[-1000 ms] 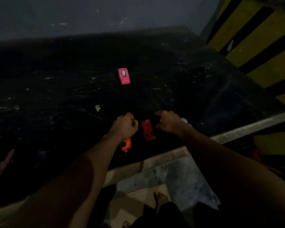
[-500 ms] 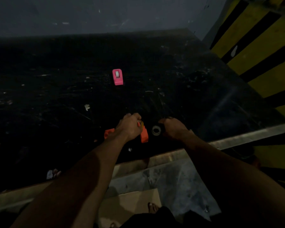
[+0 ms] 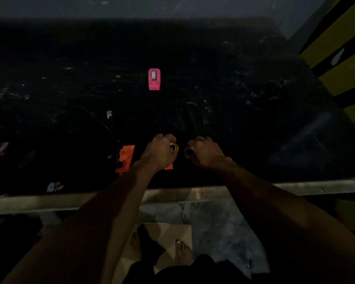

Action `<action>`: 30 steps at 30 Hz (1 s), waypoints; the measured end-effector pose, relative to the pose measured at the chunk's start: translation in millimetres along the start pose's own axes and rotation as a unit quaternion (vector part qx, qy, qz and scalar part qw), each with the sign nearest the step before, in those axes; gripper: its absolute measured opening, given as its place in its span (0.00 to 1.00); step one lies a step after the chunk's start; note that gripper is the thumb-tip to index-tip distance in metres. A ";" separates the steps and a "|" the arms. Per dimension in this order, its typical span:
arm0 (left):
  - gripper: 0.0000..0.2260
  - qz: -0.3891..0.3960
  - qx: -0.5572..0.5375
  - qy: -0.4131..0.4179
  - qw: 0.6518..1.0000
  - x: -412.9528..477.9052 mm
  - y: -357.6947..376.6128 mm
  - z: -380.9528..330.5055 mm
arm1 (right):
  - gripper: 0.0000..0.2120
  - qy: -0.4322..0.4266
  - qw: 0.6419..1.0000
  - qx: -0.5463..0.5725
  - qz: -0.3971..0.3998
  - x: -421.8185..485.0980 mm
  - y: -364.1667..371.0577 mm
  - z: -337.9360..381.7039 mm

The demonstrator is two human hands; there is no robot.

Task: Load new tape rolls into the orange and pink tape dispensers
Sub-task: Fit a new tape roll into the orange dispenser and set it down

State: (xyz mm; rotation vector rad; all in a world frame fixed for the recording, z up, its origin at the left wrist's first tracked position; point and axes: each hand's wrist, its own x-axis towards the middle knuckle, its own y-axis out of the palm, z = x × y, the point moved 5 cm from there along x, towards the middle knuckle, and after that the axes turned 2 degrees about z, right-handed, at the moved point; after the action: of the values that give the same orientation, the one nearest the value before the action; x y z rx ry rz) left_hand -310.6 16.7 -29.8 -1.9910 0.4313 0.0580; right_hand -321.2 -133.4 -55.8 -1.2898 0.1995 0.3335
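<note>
You have one pink tape dispenser (image 3: 154, 79) standing alone, well out on the black table (image 3: 254, 119). Two orange pieces: one orange shell (image 3: 125, 158) lying left of your hands, one orange sliver (image 3: 168, 166) peeking from under your left hand (image 3: 159, 153). Two tape rolls: one yellowish roll (image 3: 175, 148) in the left hand, one dark roll (image 3: 189, 151) in your right hand (image 3: 206, 153) (dim light, detail poor). Two bare feet below, on one sheet of cardboard (image 3: 168, 236).
</note>
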 end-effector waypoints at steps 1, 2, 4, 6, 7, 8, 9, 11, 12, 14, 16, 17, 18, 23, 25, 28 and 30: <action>0.22 0.006 0.005 0.000 1.000 1.1 2.4 -3.0 | 0.18 0.006 1.000 0.023 -0.016 0.4 -6.7 -4.1; 0.23 0.012 0.010 0.000 1.000 2.3 5.1 -6.7 | 0.17 0.016 0.998 0.046 -0.029 0.9 -12.8 -9.7; 0.23 0.021 0.025 0.005 0.999 3.8 11.7 -16.1 | 0.19 0.040 0.996 0.071 -0.042 1.6 -20.2 -23.8; 0.22 0.024 0.048 0.020 0.998 4.8 18.1 -28.3 | 0.24 0.058 0.994 0.079 -0.052 -0.6 -25.0 -34.2; 0.21 0.021 0.067 0.030 0.997 5.4 21.5 -34.2 | 0.24 0.061 0.992 0.087 -0.060 -2.6 -27.3 -37.8; 0.20 0.017 0.092 0.040 0.995 5.7 25.0 -39.7 | 0.23 0.066 0.991 0.099 -0.066 -3.8 -28.2 -42.0; 0.19 0.017 0.118 0.051 0.992 5.9 29.3 -44.7 | 0.20 0.069 0.989 0.109 -0.070 -5.3 -28.5 -45.5; 0.18 0.032 0.163 0.065 0.984 7.0 38.5 -52.0 | 0.15 0.072 0.986 0.125 -0.079 -7.6 -28.3 -52.9; 0.17 0.041 0.182 0.070 0.980 7.6 42.6 -54.5 | 0.14 0.075 0.985 0.133 -0.084 -9.2 -28.1 -56.2; 0.15 0.047 0.203 0.075 0.975 10.1 49.8 -57.0 | 0.13 0.081 0.982 0.144 -0.089 -13.2 -27.4 -62.1; 0.14 0.052 0.202 0.071 0.975 12.8 54.5 -59.2 | 0.12 0.089 0.981 0.149 -0.086 -17.3 -26.3 -67.3; 0.14 0.056 0.199 0.066 0.976 14.0 56.2 -59.8 | 0.12 0.088 0.981 0.150 -0.084 -19.1 -26.3 -68.8; 0.14 0.062 0.194 0.060 0.977 15.9 58.1 -60.2 | 0.12 0.086 0.981 0.151 -0.083 -20.8 -26.1 -70.2; 0.18 0.070 0.181 0.054 0.980 22.8 60.2 -55.4 | 0.10 0.076 0.981 0.158 -0.085 -23.4 -28.1 -71.4; 0.20 0.068 0.157 0.051 0.984 23.6 57.4 -50.6 | 0.11 0.074 0.980 0.160 -0.087 -21.0 -30.7 -69.0; 0.18 0.024 0.024 0.018 0.999 26.1 44.0 -40.8 | 0.14 0.068 0.979 0.167 -0.094 -15.5 -34.9 -63.2; 0.15 0.000 -0.116 -0.034 0.993 28.1 30.5 -30.6 | 0.16 0.055 0.977 0.180 -0.102 -10.7 -38.7 -56.3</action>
State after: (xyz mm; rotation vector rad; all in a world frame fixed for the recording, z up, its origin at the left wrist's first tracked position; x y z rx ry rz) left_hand -298.8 -29.8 -48.8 -2.2106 0.3948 0.1822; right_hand -315.4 -198.2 -32.4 -0.9590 0.2083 0.0439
